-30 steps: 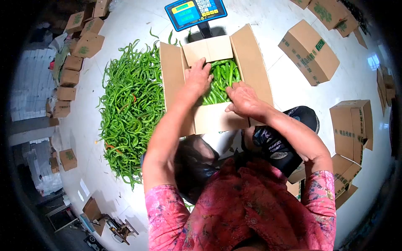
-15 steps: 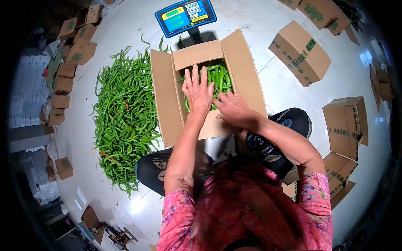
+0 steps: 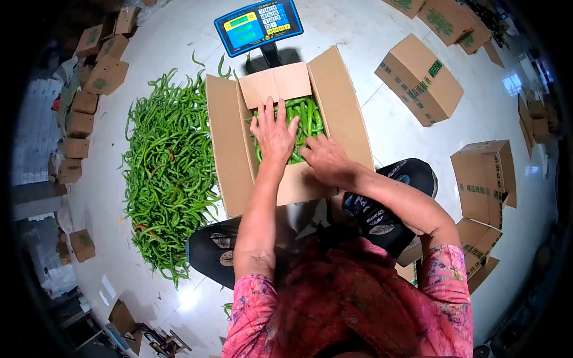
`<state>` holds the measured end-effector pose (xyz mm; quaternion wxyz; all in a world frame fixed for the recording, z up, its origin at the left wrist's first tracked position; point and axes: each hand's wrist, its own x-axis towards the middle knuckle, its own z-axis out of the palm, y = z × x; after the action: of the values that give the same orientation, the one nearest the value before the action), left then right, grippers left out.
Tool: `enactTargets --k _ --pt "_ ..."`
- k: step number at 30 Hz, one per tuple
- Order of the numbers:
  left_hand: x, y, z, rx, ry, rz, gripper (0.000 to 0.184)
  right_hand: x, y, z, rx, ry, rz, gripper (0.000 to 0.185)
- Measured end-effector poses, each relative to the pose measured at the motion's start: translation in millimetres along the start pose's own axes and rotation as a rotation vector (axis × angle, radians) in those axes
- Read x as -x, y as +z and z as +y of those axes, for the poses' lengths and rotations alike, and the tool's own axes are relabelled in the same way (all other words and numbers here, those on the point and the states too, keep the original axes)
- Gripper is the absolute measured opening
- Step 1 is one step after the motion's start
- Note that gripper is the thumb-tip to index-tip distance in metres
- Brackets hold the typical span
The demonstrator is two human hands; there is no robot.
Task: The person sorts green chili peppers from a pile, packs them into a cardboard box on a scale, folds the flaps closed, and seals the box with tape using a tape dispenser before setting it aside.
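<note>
An open cardboard box with green chili peppers inside stands in front of me, its flaps folded outward. My left hand lies flat on the peppers with its fingers spread, pointing toward the far flap. At the near right corner of the box, my right hand rests over the inner edge with bent fingers touching the peppers; its thumb is partly hidden. Just behind the box rises a digital scale display on a post. To the left, a large heap of long green peppers covers the floor, with a few red ones in it.
A closed cardboard carton sits on the floor at the right, and an open carton stands nearer. Several more cartons line the left side. My bent knees flank the near side of the box.
The view has shifted slightly, so the scene sits a little further left. My left hand stays spread on the peppers. My right hand's fingers have moved slightly further over the peppers.
</note>
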<state>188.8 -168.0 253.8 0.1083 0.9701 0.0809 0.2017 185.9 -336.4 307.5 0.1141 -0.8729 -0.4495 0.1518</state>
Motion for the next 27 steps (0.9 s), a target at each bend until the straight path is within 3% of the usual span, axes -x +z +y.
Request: enactTargets --k 1,4,6,8,9,10,12,13,14,16,18,23,26,27 --pt "-0.6 -0.3 -1.6 0.006 -0.002 0.005 0.059 0.0 -2.6 -0.3 -0.004 -0.004 0.025 0.043" --pt "1.2 0.1 -4.9 -0.012 0.006 0.006 0.055 19.0 -29.4 -0.3 0.027 0.040 0.485 0.055" --pt "2.1 1.9 -5.9 -0.020 0.007 0.004 0.055 39.6 -74.3 8.8 0.055 0.274 0.507 0.066" --pt "2.6 1.3 -5.5 -0.003 0.001 0.010 0.055 51.3 -56.7 43.3 -0.249 0.476 0.603 0.069" --pt "2.9 0.0 -4.3 0.020 -0.002 0.014 0.054 56.0 -64.9 38.2 -0.625 0.600 0.454 0.071" --pt "2.4 -0.1 -3.8 0.043 -0.005 0.020 0.053 57.6 -77.9 12.3 -1.093 0.525 0.258 0.072" --pt "4.2 9.1 -11.1 -0.084 0.025 -0.022 0.051 49.6 -32.6 -15.3 -1.055 0.262 0.158 0.059" --pt "5.3 10.5 -16.2 -0.154 0.041 -0.043 0.050 49.3 53.4 6.0 -1.210 -0.202 0.175 0.054" --pt "6.2 3.5 -14.4 0.011 0.015 -0.016 0.047 28.9 51.4 -26.5 -0.476 -0.276 0.161 0.052" --pt "2.7 -1.6 -16.6 0.247 -0.052 0.055 0.042 16.8 30.5 -47.0 -0.416 -0.200 0.376 0.053" --pt "-2.6 -8.6 -24.3 0.572 -0.246 0.114 0.043 14.5 0.0 -43.5 -0.415 -0.100 0.539 0.052" --pt "-22.3 -79.0 -16.4 0.458 -0.088 0.298 0.046 0.3 0.2 -8.0 -0.093 -0.051 0.374 0.079" --pt "-49.0 -115.9 -56.5 0.326 -0.107 0.267 0.051 -12.9 5.0 2.1 -0.069 -0.056 0.361 0.081" --pt "-53.7 -119.9 -74.5 0.350 -0.210 0.208 0.054 -15.5 3.2 5.6 -0.040 -0.064 0.327 0.086"
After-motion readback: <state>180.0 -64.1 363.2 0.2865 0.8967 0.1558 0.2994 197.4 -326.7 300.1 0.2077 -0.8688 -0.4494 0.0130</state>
